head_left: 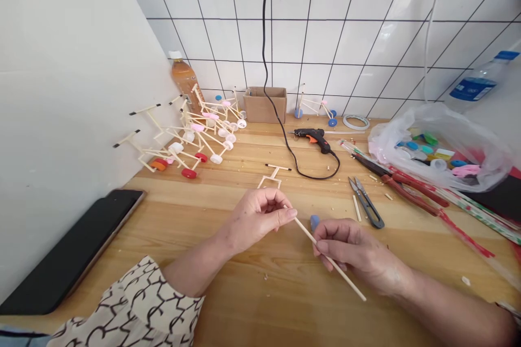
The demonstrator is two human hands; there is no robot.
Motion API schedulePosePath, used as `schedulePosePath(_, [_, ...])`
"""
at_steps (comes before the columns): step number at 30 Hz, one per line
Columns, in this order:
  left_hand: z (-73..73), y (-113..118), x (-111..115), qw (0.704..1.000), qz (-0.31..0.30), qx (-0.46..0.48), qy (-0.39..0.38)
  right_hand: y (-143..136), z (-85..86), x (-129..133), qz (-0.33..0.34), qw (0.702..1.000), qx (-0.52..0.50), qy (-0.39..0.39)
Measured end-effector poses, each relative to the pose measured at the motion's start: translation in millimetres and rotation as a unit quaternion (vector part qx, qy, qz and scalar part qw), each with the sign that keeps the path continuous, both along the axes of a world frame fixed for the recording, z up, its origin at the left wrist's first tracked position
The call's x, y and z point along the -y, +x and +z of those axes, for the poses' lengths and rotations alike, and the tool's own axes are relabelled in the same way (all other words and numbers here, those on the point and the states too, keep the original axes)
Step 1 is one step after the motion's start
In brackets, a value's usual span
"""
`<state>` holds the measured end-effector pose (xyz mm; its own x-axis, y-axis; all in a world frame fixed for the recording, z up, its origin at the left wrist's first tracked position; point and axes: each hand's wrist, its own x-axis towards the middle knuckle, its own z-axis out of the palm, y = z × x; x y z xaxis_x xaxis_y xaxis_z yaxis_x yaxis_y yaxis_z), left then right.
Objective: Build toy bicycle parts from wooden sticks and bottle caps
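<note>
A thin pale wooden stick (pixel 347 277) slants across the middle of the head view. My left hand (pixel 260 217) is closed on its upper end, thumb against the fingers. Around its middle, my right hand (pixel 350 246) pinches it, and the lower end sticks out free. A blue round piece (pixel 315 222), perhaps a bottle cap, shows partly behind the right fingers. Just beyond my left hand lies a small stick frame (pixel 273 174) with a dark-tipped crossbar, its near part hidden by the hand.
Several stick models with bottle-cap wheels (pixel 199 135) crowd the back left beside a bottle (pixel 185 78). A glue gun (pixel 313 136) and its cord lie behind. Thread snips (pixel 368 206), long wrapped sticks (pixel 431 190) and a plastic bag (pixel 382 141) of caps are right, a phone (pixel 77 244) left.
</note>
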<state>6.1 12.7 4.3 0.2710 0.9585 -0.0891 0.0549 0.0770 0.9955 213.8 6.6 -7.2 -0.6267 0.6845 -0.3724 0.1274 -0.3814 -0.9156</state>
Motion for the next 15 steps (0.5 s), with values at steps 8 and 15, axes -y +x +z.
schedulePosePath(8, [-0.5,-1.7,-0.6,1.000,0.007,-0.002,0.013,-0.6,1.0,-1.1,-0.009,0.999,-0.033,-0.041])
schedulePosePath(15, [0.0,-1.7,-1.5,1.000,0.020,-0.008,0.014,0.0,-1.8,-2.1,0.008,0.998,-0.045,-0.044])
